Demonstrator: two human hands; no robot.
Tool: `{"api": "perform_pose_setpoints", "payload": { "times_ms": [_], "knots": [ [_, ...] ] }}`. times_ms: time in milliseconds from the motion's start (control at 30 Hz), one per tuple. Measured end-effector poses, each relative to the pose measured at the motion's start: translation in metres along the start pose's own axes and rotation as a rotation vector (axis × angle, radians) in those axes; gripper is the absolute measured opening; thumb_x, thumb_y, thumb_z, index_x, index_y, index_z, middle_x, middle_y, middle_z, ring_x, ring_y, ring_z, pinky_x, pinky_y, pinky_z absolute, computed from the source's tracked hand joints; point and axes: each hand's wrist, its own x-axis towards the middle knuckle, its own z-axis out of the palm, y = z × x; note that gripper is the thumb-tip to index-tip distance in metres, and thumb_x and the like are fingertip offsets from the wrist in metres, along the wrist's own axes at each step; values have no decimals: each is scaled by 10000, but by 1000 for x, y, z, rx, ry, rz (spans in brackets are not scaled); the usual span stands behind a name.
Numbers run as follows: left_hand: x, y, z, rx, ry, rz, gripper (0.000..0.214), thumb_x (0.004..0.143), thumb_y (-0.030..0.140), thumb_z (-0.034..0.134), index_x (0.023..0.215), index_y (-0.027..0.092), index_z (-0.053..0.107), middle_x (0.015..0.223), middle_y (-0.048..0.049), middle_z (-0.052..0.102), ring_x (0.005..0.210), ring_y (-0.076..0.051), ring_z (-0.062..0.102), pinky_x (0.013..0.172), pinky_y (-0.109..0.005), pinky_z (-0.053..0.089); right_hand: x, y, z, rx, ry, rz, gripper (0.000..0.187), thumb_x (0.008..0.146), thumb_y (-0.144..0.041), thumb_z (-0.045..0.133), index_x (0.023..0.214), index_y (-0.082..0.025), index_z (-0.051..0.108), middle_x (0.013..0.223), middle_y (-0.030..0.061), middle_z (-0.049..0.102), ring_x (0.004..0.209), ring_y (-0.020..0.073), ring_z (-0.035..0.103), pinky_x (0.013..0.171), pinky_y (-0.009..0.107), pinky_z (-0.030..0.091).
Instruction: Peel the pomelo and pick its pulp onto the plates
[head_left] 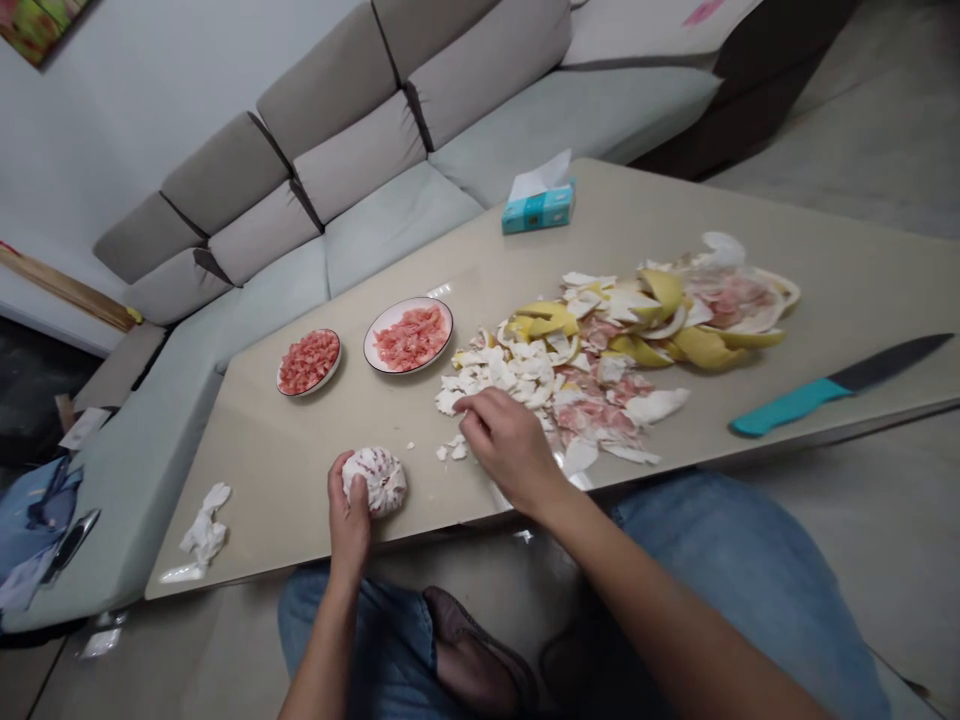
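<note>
My left hand (349, 515) is wrapped round a peeled pomelo (381, 478), white with reddish streaks, near the table's front edge. My right hand (506, 445) hovers at the near side of a heap of torn white pith (514, 372), its fingers curled into a pinch. Whatever sits between those fingertips is too small to make out. Yellow pomelo rind (705, 347) and pink membrane scraps (600, 415) spread to the right of the pith. Beyond my hands stand a plate of pink pomelo flesh (411, 338) and a bowl of the same flesh (307, 360).
A knife with a teal handle (791, 405) lies at the table's right front, blade pointing right. At the back stands a blue tissue pack (538, 207). Crumpled tissue (205, 525) rests at the left end. A grey sofa (405, 215) runs behind the table (277, 470).
</note>
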Motion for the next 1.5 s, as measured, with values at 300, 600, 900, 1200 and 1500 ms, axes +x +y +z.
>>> {"api": "perform_pose_setpoints", "payload": {
  "times_ms": [300, 600, 900, 1200, 1500],
  "knots": [
    [-2, 2, 0, -30, -11, -26, 577, 864, 607, 473, 1276, 203, 481, 1236, -107, 572, 1102, -241, 580, 924, -366, 482, 23, 25, -17, -451, -170, -101, 407, 772, 36, 423, 1032, -130, 689, 949, 129, 712, 931, 257, 626, 841, 358, 470],
    [-1, 5, -2, -70, -48, -86, 637, 862, 662, 428, 1304, 205, 464, 1271, -117, 556, 1119, -247, 583, 913, -367, 498, 14, 25, 3, -377, -71, -166, 297, 886, -62, 447, 1026, -149, 695, 1090, 127, 690, 1049, 247, 585, 1026, 452, 379],
    [-1, 8, -2, -97, -45, -86, 633, 875, 681, 370, 1285, 215, 491, 1268, -97, 562, 1124, -235, 581, 941, -363, 488, -12, 13, 27, -121, -219, -104, 303, 884, -52, 437, 1034, -126, 691, 1027, 132, 692, 970, 223, 621, 851, 333, 486],
    [-6, 1, -3, 38, -59, 26, 622, 864, 606, 491, 1331, 198, 444, 1333, -130, 505, 1236, -276, 498, 1072, -434, 364, -43, -38, 57, 108, -454, 302, 150, 878, -278, 598, 868, -197, 725, 783, 36, 707, 735, 167, 647, 688, 250, 461],
    [-35, 2, 14, 193, 123, 314, 480, 887, 453, 531, 1298, 219, 452, 1313, -123, 441, 1252, -266, 429, 1082, -446, 330, -53, -55, 71, 136, -416, 539, 93, 747, -127, 631, 696, -164, 700, 659, 38, 706, 608, 148, 624, 599, 215, 414]
  ]
}}
